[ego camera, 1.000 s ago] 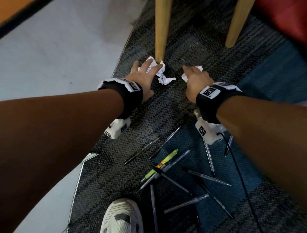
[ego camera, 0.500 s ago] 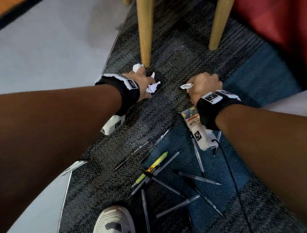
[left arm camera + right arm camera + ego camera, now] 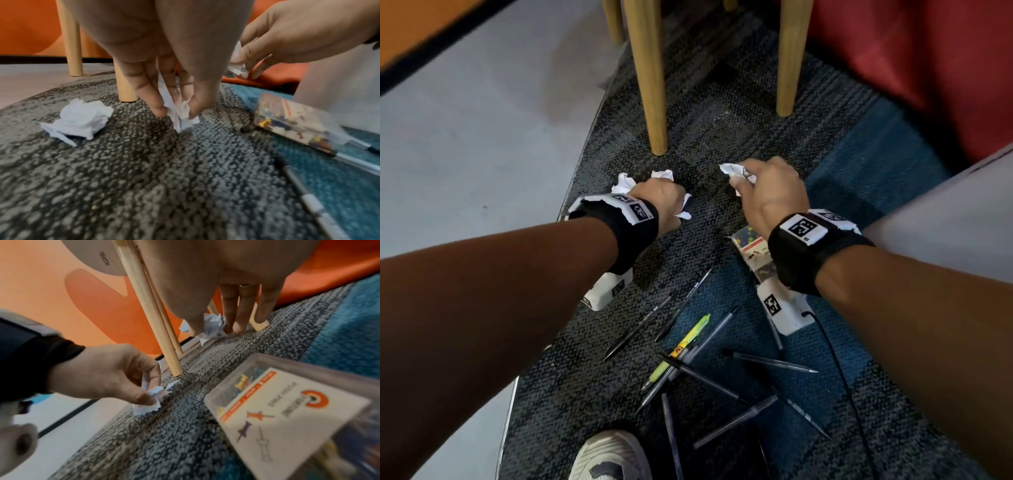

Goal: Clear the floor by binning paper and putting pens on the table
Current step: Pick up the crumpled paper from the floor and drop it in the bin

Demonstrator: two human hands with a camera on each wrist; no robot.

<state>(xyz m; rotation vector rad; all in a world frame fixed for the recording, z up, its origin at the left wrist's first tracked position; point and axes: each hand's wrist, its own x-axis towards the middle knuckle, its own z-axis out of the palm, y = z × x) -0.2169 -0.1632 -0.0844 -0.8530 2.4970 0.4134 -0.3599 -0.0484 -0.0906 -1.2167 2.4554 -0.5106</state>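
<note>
My left hand [image 3: 664,202] pinches a crumpled white paper [image 3: 182,116] just above the carpet, near a wooden leg [image 3: 650,85]. A second paper ball [image 3: 80,120] lies loose on the carpet to its left. Level with it on the right, my right hand [image 3: 753,181] holds another crumpled paper [image 3: 732,169], gripped between thumb and fingers [image 3: 236,318] in the right wrist view. Several pens [image 3: 770,363], among them a yellow-green one [image 3: 688,339], lie scattered on the carpet closer to me, behind both wrists.
A clear box of push pins [image 3: 751,250] lies under my right wrist. A second wooden leg [image 3: 791,58] and red furniture [image 3: 911,68] stand ahead. My shoe [image 3: 609,455] is at the bottom, a black cable [image 3: 839,359] at the right. Grey hard floor [image 3: 482,137] lies left.
Both hands reached flat onto papers by the wooden leg, then curled round them and drew back towards me, away from the leg.
</note>
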